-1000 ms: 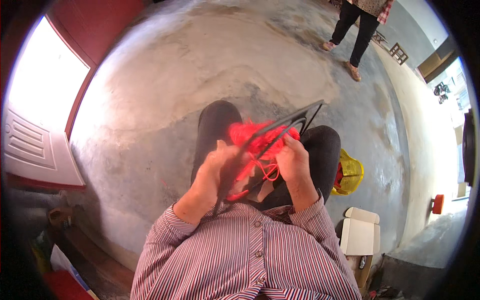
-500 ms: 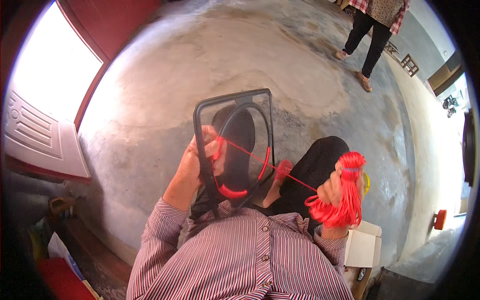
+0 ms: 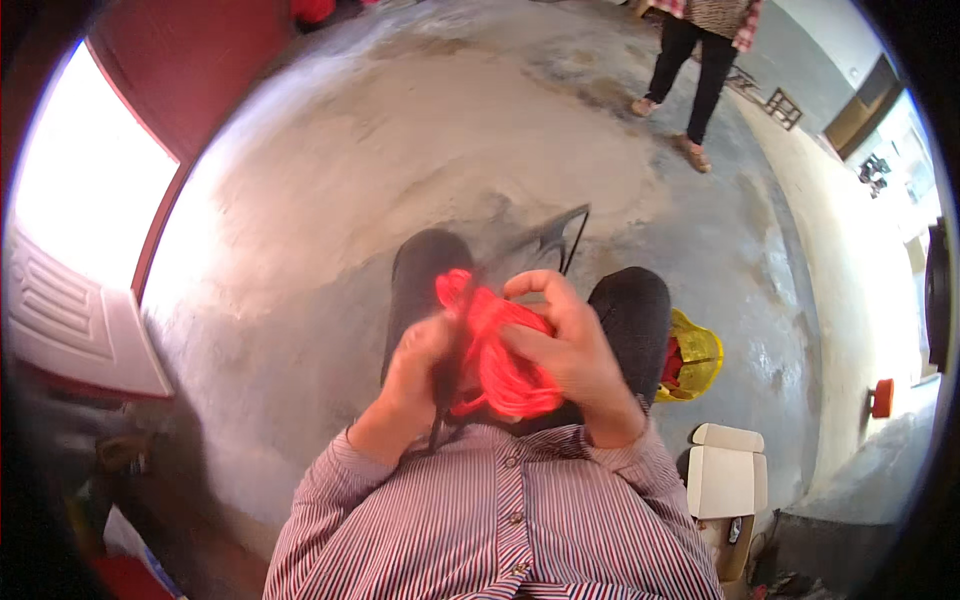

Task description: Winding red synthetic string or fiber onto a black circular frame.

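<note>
Your right hand (image 3: 565, 345) is half curled around a hank of red cord (image 3: 512, 370), thumb and fingers bent onto it with the index finger arched above, while your left hand (image 3: 415, 355) seems closed on the left side of a black frame (image 3: 446, 375), though blur hides its fingertips. You have the hank between your hands, over your lap, overlapping the frame, whose far end tilts up past your knees. As for progress, the hank looks thick, so I judge plenty of cord is left unused; how much is already fixed to the frame I cannot tell, since it stands nearly edge-on. To the right, just beside your right knee (image 3: 632, 300), sits a yellow tub (image 3: 708, 365) with red material inside; nearer lies an open cardboard box (image 3: 722, 480). Far right, another person (image 3: 692, 70) stands well apart.
</note>
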The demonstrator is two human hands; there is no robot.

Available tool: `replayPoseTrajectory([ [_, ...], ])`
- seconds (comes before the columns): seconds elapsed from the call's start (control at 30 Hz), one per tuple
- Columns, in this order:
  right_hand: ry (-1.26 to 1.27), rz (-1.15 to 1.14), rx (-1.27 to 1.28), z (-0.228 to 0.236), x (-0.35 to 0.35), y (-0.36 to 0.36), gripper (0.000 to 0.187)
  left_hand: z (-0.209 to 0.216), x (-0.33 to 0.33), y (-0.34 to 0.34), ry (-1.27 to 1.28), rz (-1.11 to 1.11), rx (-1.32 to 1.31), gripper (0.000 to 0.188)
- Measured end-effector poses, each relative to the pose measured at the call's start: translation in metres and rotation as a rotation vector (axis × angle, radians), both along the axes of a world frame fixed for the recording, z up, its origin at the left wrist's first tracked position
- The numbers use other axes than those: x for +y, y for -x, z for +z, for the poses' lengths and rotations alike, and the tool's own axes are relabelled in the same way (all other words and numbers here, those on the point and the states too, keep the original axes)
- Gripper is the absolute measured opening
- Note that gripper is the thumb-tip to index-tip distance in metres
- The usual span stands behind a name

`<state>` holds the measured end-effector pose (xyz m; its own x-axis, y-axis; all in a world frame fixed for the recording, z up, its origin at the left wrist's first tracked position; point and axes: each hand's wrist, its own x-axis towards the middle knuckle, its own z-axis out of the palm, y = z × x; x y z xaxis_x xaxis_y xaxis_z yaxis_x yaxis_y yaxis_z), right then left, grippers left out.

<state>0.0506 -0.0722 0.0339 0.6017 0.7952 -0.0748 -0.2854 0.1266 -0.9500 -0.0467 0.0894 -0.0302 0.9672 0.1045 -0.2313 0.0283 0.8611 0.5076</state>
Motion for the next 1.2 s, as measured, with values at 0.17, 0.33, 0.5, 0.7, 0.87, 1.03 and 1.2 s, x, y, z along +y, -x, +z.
replayPoseTrajectory([
  [0.17,-0.072,0.048,-0.202,-0.024,0.001,-0.01,0.033,0.001,-0.007,-0.007,-0.306,0.006,0.053,0.036],
  [0.33,0.187,-0.071,-0.036,-0.15,-0.021,-0.032,0.031,-0.025,0.012,0.0,0.068,-0.052,-0.168,0.036],
  [0.5,0.871,0.193,-1.014,-0.199,-0.016,-0.018,0.04,-0.068,0.035,-0.047,-0.164,0.049,0.162,0.036],
  [0.7,0.817,0.152,-0.696,-0.202,0.008,-0.025,0.036,-0.165,0.097,-0.072,-0.12,-0.123,-0.013,0.051],
  [0.87,0.897,0.635,-0.812,-0.286,0.021,-0.014,0.043,-0.15,0.084,-0.077,-0.242,0.065,0.142,0.048],
  [1.03,0.942,0.627,-0.602,-0.23,0.039,-0.008,0.048,-0.241,0.126,-0.063,0.163,-0.027,0.093,0.035],
  [1.2,0.813,0.545,-0.551,-0.262,0.033,-0.012,0.049,-0.165,0.091,-0.078,-0.035,0.005,0.128,0.033],
])
